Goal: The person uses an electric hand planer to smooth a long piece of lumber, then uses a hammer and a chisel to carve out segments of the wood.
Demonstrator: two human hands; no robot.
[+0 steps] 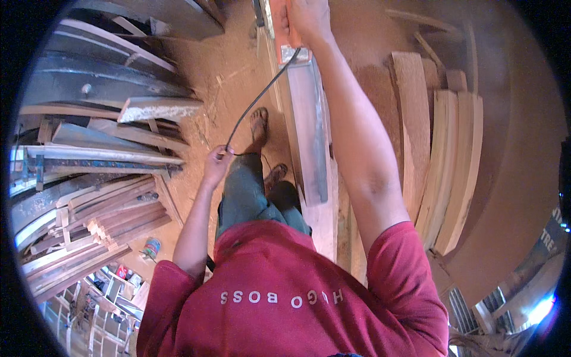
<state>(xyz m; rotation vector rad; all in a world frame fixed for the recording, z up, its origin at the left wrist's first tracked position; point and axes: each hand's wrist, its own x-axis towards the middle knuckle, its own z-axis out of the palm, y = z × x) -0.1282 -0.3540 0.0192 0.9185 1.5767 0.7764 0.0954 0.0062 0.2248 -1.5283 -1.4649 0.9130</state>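
My right hand (310,22) is at the top edge, at the end of my outstretched arm. Its fingers are wrapped round an orange corded power tool (284,27); the frame cuts the tool off, so its exact kind is unclear. The tool is over the far end of a long wooden board (308,131), which has a greyish dusty face. A black power cord (257,98) runs from the tool's near end down to my left hand (220,159). That hand is closed on the cord beside my leg, well left of the board.
Stacked planks and curved timbers (107,125) crowd the left side. More thick boards (455,166) lie to the right. Sawdust covers the floor (202,77), where my sandalled feet stand close to the board. A small tin (151,248) sits at the lower left.
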